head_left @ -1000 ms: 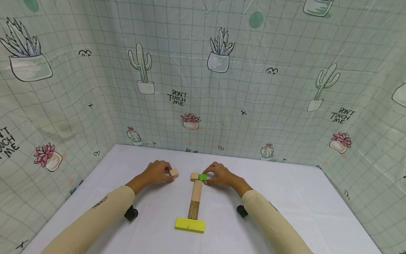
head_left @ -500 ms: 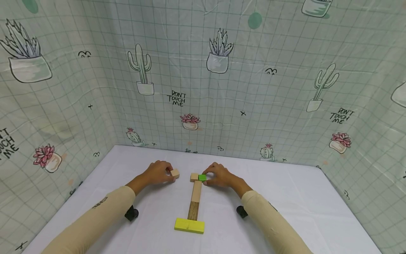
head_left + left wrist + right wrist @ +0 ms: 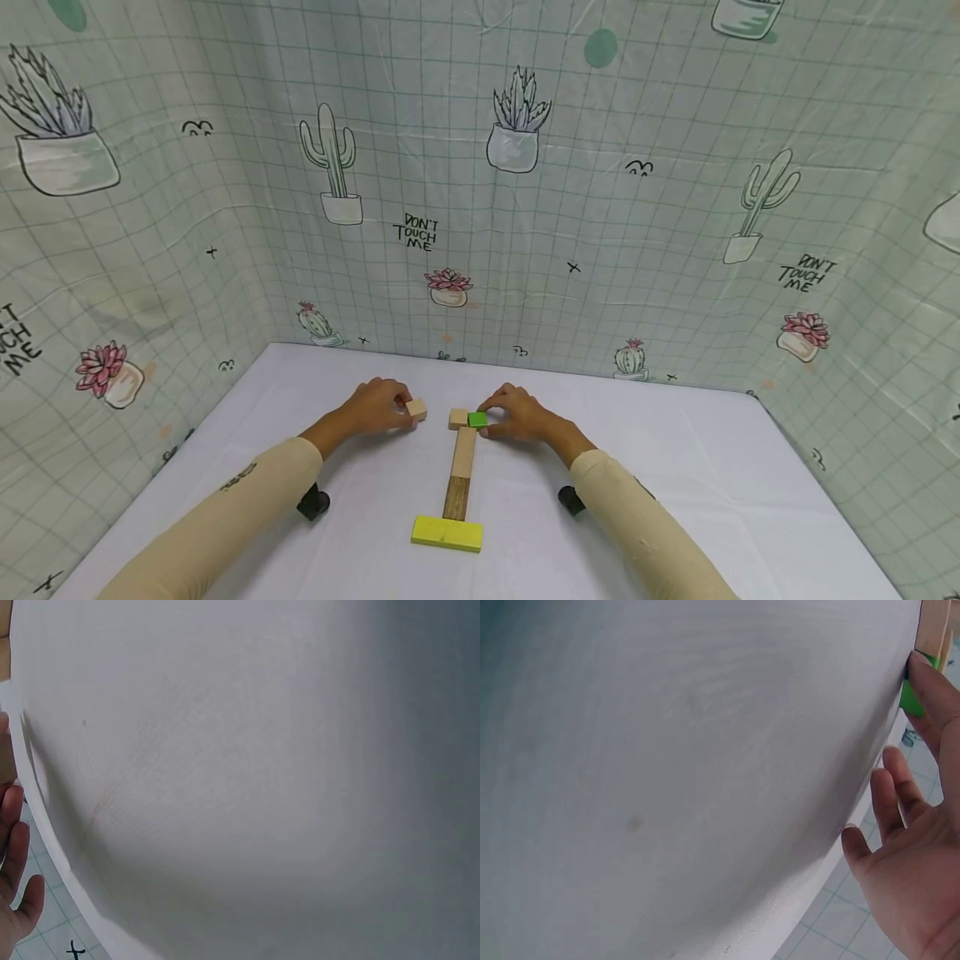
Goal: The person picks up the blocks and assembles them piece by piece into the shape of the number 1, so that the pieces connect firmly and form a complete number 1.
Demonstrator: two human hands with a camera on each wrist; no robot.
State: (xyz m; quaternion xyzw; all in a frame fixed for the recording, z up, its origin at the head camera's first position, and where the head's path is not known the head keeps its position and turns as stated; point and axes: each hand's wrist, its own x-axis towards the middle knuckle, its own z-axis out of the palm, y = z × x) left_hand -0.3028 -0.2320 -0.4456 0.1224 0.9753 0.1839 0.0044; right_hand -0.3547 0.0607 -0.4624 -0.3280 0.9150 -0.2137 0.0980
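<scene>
Between thumb and fingertips my left hand [image 3: 377,407] pinches a small pale wooden cube [image 3: 416,409], a short gap left of another pale wooden block [image 3: 458,418]. A green block [image 3: 477,420] sits against that block's right side, and my right hand [image 3: 519,412] pinches it by its right end. Below these two, a long pale block [image 3: 463,452] meets a dark brown block [image 3: 457,498], which ends at a yellow block [image 3: 447,533] lying crosswise. In the right wrist view, thumb and finger hold the green block [image 3: 910,699]; the left wrist view catches only part of the left hand [image 3: 15,855].
A white cloth [image 3: 675,483] covers the table. Behind and at both sides hangs a gridded curtain [image 3: 480,208] printed with cacti. Black wrist devices show under the left forearm [image 3: 313,503] and the right forearm [image 3: 572,500].
My left hand has edged slightly right with its cube, narrowing the gap to the pale block. The right hand stays on the green block.
</scene>
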